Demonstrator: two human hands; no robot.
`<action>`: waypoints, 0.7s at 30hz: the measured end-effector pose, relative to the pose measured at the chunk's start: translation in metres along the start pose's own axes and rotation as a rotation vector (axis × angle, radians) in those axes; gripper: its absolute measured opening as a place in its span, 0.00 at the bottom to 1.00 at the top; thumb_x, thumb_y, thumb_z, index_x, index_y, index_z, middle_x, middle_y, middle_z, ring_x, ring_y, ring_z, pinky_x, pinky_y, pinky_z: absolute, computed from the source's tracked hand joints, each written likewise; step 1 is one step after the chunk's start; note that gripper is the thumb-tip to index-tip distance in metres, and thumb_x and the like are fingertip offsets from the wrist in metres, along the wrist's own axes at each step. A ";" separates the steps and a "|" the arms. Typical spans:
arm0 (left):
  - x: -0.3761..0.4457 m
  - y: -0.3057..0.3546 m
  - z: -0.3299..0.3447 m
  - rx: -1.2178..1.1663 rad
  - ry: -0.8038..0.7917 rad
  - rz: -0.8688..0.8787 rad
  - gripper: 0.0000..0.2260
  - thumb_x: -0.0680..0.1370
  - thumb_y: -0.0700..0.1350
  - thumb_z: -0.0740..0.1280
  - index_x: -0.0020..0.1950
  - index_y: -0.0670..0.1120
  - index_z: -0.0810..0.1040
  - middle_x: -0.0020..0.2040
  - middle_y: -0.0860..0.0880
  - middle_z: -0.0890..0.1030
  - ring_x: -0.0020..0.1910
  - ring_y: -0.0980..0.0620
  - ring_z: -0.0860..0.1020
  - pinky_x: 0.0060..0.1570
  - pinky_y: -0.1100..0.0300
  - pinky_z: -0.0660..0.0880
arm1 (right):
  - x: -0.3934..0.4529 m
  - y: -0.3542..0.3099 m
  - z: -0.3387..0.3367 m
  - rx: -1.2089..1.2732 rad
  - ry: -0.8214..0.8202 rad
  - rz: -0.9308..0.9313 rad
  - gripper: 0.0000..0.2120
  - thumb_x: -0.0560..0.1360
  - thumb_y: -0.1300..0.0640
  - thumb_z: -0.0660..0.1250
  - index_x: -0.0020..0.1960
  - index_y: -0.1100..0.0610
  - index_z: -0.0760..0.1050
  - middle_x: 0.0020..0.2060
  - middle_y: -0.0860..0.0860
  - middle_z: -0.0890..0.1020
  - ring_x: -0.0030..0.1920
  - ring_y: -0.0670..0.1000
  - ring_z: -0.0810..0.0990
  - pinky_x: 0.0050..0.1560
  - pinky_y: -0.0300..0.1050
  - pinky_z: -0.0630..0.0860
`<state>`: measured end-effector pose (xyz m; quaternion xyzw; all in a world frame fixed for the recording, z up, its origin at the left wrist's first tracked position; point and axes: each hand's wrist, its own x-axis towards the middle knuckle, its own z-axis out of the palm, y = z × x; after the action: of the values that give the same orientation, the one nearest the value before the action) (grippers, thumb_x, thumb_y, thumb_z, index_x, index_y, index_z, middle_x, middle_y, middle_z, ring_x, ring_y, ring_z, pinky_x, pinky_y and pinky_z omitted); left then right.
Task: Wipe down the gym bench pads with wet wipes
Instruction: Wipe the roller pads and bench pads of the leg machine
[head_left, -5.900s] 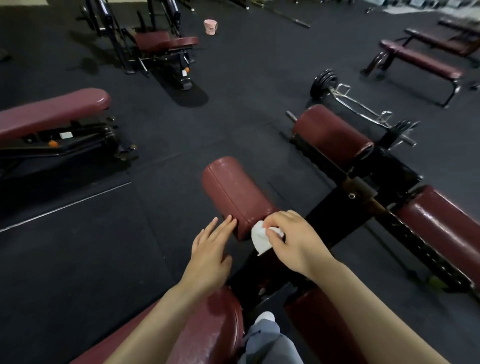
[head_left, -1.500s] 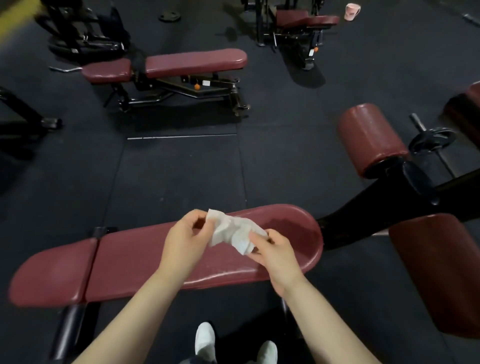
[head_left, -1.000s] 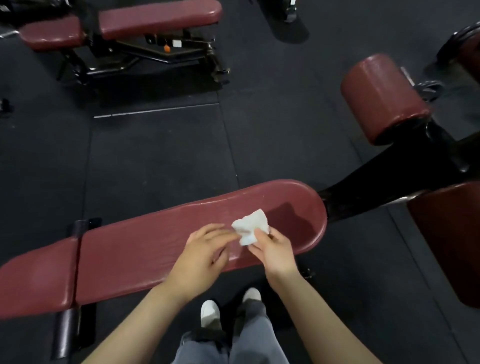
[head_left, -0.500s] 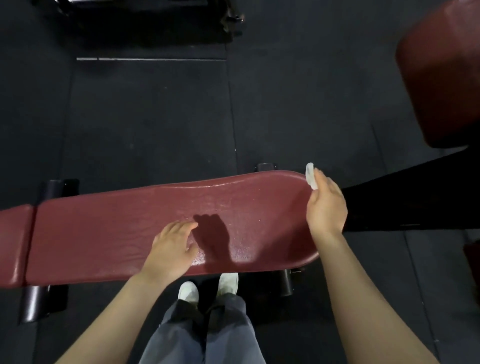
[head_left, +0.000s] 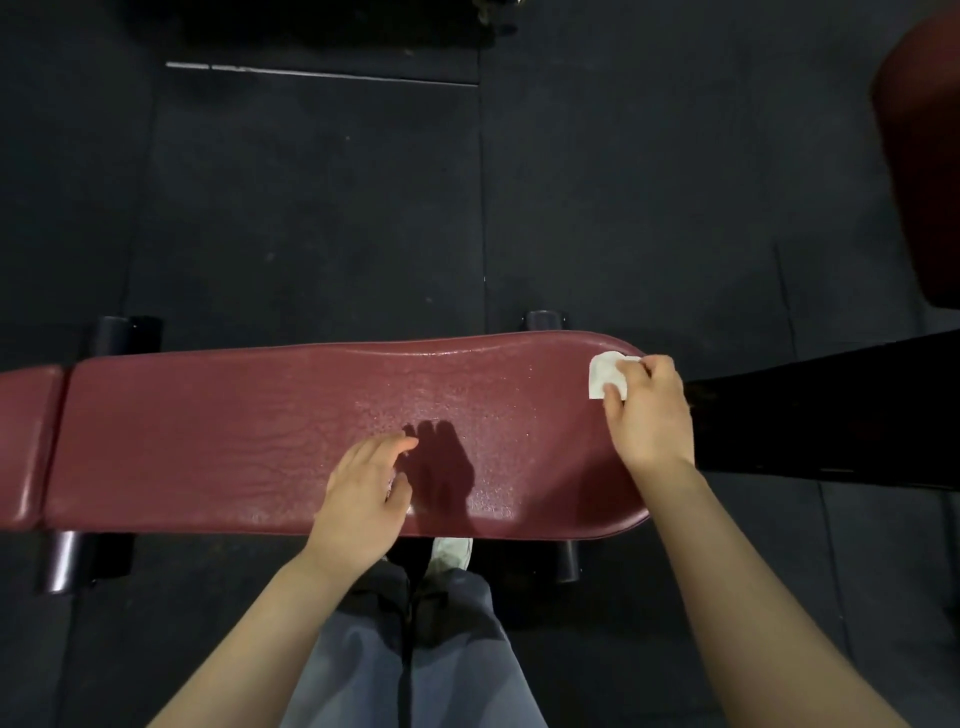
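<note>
Hands are working apart: the right hand (head_left: 647, 410) is pinching the wet wipe (head_left: 605, 375) against the long bench pad's (head_left: 234, 441) rounded right end, the left hand (head_left: 363, 493) is resting loosely mid-pad, so most of this pad seemingly remains unwiped.

A long maroon bench pad (head_left: 234, 441) runs left to right, its surface creased and glistening — possibly damp; a shorter pad section (head_left: 26, 447) adjoins its left end; a white wipe (head_left: 602, 375) lies on the rounded right end under the right hand (head_left: 649, 410); the left hand (head_left: 363, 493) rests mid-pad; black rubber floor tiles (head_left: 322, 208) lie beneath.
</note>
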<state>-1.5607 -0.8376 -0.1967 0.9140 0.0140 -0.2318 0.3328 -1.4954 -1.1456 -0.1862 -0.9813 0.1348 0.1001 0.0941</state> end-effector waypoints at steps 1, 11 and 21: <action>-0.001 0.001 0.000 -0.015 0.006 0.012 0.19 0.79 0.38 0.62 0.69 0.50 0.72 0.70 0.53 0.71 0.72 0.52 0.65 0.73 0.51 0.59 | 0.002 0.002 0.000 -0.010 0.005 -0.007 0.15 0.80 0.56 0.62 0.65 0.60 0.74 0.60 0.58 0.73 0.60 0.58 0.72 0.56 0.54 0.74; -0.003 -0.006 -0.016 -0.111 -0.007 0.035 0.20 0.79 0.38 0.61 0.70 0.51 0.71 0.70 0.56 0.70 0.70 0.59 0.63 0.72 0.62 0.56 | 0.026 -0.055 0.034 0.021 0.127 0.186 0.10 0.77 0.64 0.59 0.57 0.64 0.74 0.53 0.63 0.79 0.54 0.63 0.76 0.55 0.53 0.71; 0.016 -0.025 -0.038 -0.077 -0.012 0.032 0.20 0.79 0.38 0.63 0.70 0.51 0.72 0.70 0.56 0.70 0.71 0.57 0.64 0.73 0.56 0.58 | 0.032 -0.112 0.057 0.061 -0.064 -0.475 0.15 0.70 0.58 0.57 0.45 0.55 0.83 0.41 0.54 0.85 0.44 0.58 0.82 0.51 0.49 0.77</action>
<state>-1.5355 -0.7969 -0.1935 0.8992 0.0062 -0.2309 0.3715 -1.4429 -1.0359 -0.2306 -0.9785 -0.0999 0.1022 0.1487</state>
